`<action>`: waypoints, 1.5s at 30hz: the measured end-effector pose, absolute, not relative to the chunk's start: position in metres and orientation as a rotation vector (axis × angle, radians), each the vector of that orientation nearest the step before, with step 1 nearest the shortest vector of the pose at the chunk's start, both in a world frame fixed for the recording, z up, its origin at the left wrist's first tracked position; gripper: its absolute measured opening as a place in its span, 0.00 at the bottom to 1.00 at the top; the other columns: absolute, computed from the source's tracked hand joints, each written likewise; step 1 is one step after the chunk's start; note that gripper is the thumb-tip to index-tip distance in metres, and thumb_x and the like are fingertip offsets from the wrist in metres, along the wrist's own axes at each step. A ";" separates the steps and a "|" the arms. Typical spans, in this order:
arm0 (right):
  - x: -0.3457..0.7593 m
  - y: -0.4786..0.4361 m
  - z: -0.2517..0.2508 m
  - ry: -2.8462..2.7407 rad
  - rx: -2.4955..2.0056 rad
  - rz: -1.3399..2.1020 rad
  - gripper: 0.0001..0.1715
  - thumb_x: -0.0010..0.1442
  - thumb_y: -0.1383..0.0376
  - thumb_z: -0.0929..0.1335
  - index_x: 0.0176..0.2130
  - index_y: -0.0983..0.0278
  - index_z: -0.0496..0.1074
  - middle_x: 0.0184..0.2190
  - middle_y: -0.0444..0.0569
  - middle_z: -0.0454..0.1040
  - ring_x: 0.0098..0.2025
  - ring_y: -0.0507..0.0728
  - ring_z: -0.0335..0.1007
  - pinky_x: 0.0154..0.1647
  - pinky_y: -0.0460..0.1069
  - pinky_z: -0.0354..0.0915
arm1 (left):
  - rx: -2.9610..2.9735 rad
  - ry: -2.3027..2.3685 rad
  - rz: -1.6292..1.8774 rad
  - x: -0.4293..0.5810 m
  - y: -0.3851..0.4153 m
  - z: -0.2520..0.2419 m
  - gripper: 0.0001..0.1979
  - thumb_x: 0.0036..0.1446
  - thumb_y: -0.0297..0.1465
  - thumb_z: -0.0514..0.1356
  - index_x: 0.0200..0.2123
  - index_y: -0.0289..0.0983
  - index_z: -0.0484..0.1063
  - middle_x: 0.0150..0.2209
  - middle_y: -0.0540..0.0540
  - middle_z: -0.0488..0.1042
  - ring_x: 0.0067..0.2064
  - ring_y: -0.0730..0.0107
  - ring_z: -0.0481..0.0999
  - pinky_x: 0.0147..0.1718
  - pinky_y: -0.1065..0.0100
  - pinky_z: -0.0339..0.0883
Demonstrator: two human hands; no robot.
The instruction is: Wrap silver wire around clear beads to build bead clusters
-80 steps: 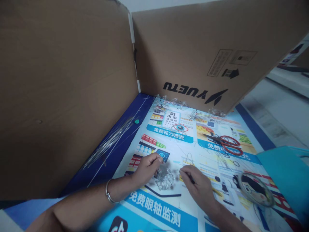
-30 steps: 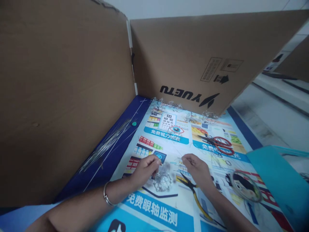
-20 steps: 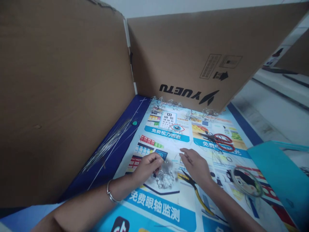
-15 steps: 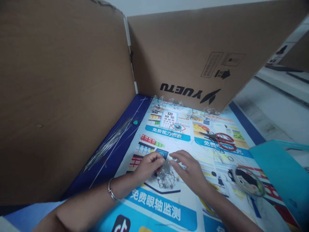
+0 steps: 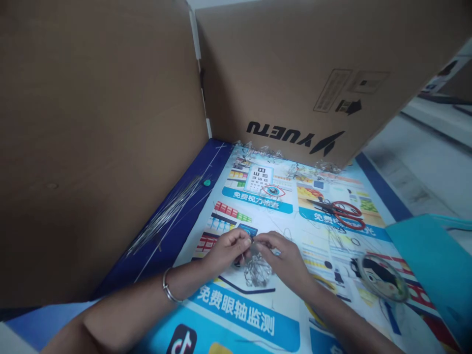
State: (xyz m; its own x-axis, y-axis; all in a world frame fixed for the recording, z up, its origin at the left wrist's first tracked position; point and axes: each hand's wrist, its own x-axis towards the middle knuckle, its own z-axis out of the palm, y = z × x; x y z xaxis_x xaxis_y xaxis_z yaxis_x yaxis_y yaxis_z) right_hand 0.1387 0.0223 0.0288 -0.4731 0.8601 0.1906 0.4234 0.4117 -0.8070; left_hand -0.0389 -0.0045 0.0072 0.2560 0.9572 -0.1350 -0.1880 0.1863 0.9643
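Close together at the middle of the mat, my left hand point(image 5: 230, 248) and my right hand point(image 5: 280, 253) meet at their fingertips. A clear, glinting wire cluster point(image 5: 257, 271) hangs just under the fingers. My left thumb and forefinger pinch a thin part of it. The right thumb and forefinger are also closed on it, next to the left ones. The exact bit between the fingertips is too small to make out. A metal bangle point(image 5: 170, 287) circles my left wrist.
Red-handled scissors point(image 5: 346, 212) lie at the right, beyond a clear round roll point(image 5: 383, 278). Straight thin wires point(image 5: 165, 211) lie in a bundle at left, near a green lump point(image 5: 207, 183). More clear clusters point(image 5: 265, 151) line the foot of the cardboard wall point(image 5: 276, 64). A turquoise box point(image 5: 435, 265) stands at right.
My right hand has moved left, and its spread thumb and forefinger have closed beside my left fingertips. The left hand has hardly moved. The view has shifted slightly.
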 end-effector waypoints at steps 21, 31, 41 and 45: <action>0.144 0.023 0.042 -2.043 -1.024 1.079 0.08 0.60 0.64 0.65 0.33 0.62 0.74 0.29 0.45 0.73 0.31 0.53 0.69 0.31 0.46 0.63 | 1.193 1.109 1.002 -0.034 -0.007 0.011 0.17 0.57 0.42 0.57 0.25 0.35 0.62 0.19 0.54 0.62 0.20 0.78 0.61 0.20 0.75 0.56; 0.146 0.022 0.045 -2.060 -1.004 1.115 0.08 0.59 0.67 0.64 0.32 0.62 0.73 0.29 0.45 0.73 0.32 0.53 0.69 0.35 0.47 0.63 | 1.221 1.153 0.975 -0.034 -0.007 0.012 0.17 0.57 0.43 0.56 0.25 0.36 0.62 0.18 0.55 0.61 0.20 0.77 0.60 0.20 0.75 0.55; 0.146 0.022 0.046 -2.074 -1.010 1.105 0.08 0.60 0.65 0.64 0.32 0.61 0.73 0.29 0.45 0.74 0.32 0.53 0.70 0.34 0.47 0.63 | 1.244 1.151 0.980 -0.036 -0.008 0.008 0.15 0.58 0.40 0.57 0.26 0.35 0.63 0.19 0.55 0.62 0.21 0.78 0.61 0.22 0.75 0.56; 0.147 0.022 0.043 -2.083 -1.028 1.101 0.09 0.60 0.63 0.63 0.33 0.61 0.73 0.30 0.45 0.74 0.32 0.53 0.70 0.33 0.46 0.63 | 1.246 1.141 0.994 -0.036 -0.008 0.007 0.15 0.57 0.40 0.57 0.25 0.35 0.63 0.18 0.55 0.61 0.20 0.78 0.60 0.21 0.75 0.55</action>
State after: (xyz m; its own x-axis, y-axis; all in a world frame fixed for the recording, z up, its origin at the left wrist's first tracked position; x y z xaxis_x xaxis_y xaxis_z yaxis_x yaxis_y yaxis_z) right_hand 0.1468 0.0219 0.0428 -0.5469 0.8282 0.1228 0.3653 0.3680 -0.8550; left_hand -0.0365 -0.0080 0.0073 0.1779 0.9795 -0.0942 0.0412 0.0882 0.9952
